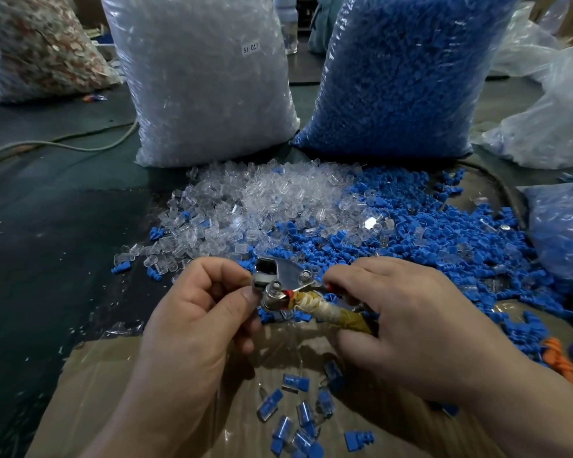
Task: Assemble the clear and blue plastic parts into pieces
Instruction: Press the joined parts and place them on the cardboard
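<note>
The left hand (196,309) is curled tight, thumb and forefinger pinching the left edge of the head of a plier-like metal tool (278,279). I cannot tell whether a small part is also caught in that pinch. The right hand (397,312) is wrapped round the tool's tape-bound handles, so the tool's long axis runs from its head, up and to the left, down and to the right into that palm. The square opening in the head faces up and away from the person and looks empty. Beyond the head and slightly left of it lies the loose heap of clear parts (262,206). The loose blue parts (444,246) spread beyond and to the right of the head, and a few lie just under it. The left hand is the nearer one to the clear heap, and it is the one free to let go, since the right hand carries the tool. The next reach would therefore most likely go forward from the head. On the near side of the head, toward the person, assembled clear-and-blue pieces (295,414) lie on a sheet of cardboard (113,391). Farther off beyond the head stand a bag of clear parts (205,77) and a bag of blue parts (401,71).
</note>
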A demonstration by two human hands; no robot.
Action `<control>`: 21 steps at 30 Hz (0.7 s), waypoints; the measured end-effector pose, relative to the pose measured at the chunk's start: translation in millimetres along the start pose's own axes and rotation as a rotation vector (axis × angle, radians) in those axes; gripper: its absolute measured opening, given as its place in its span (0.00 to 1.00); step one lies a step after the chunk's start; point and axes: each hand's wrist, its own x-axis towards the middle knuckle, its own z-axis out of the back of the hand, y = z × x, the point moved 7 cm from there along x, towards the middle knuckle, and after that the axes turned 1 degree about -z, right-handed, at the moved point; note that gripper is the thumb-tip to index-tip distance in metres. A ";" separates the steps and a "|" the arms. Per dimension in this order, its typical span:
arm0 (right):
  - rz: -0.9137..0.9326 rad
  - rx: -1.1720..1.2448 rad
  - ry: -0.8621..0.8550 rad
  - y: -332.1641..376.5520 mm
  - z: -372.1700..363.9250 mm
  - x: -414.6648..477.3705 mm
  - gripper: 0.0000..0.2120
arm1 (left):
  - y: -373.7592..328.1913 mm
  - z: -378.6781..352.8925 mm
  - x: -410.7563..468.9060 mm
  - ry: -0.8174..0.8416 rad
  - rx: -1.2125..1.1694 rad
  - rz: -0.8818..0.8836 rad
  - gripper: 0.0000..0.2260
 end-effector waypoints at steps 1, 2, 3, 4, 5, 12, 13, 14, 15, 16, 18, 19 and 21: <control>-0.002 0.003 -0.001 0.3 0.7 -0.3 0.27 | -0.7 0.5 -0.2 -0.006 0.001 -0.005 0.06; -0.002 0.006 -0.001 0.5 0.6 -0.8 0.26 | -1.4 1.2 0.0 -0.011 0.003 -0.011 0.07; -0.003 0.010 0.001 0.5 -0.3 -1.3 0.27 | -1.5 1.4 0.1 -0.013 0.008 -0.016 0.06; -0.004 0.015 0.005 0.1 -1.5 -1.6 0.27 | -1.2 1.2 0.5 -0.012 0.015 -0.021 0.06; -0.005 0.017 0.011 -0.6 -2.8 -1.9 0.28 | -1.3 0.8 0.7 -0.008 0.022 -0.026 0.06; -0.014 0.036 0.027 -4.2 -3.1 -3.3 0.29 | -4.2 0.9 1.4 -0.006 0.032 -0.059 0.05; -0.010 0.040 0.033 -3.5 -3.5 -3.0 0.29 | -4.1 1.1 1.4 -0.005 0.042 -0.062 0.06; -0.009 0.043 0.037 -3.1 -3.7 -2.6 0.29 | -4.0 1.3 1.4 -0.005 0.046 -0.065 0.06; -0.010 0.043 0.038 -2.9 -3.8 -2.2 0.29 | -4.5 1.1 1.6 -0.004 0.043 -0.065 0.05; -0.011 0.040 0.037 -2.9 -3.6 -1.7 0.29 | -4.9 0.7 1.7 -0.001 0.039 -0.063 0.04; -0.015 0.038 0.031 -2.4 -2.1 -1.2 0.27 | -5.2 0.0 1.7 0.009 0.032 -0.058 0.05; -0.017 0.038 0.031 -2.1 -1.2 -0.9 0.26 | -5.1 0.1 1.7 0.011 0.030 -0.053 0.05; -0.018 0.039 0.036 -1.0 0.8 -0.2 0.24 | -4.2 0.2 1.7 0.016 0.020 -0.041 0.05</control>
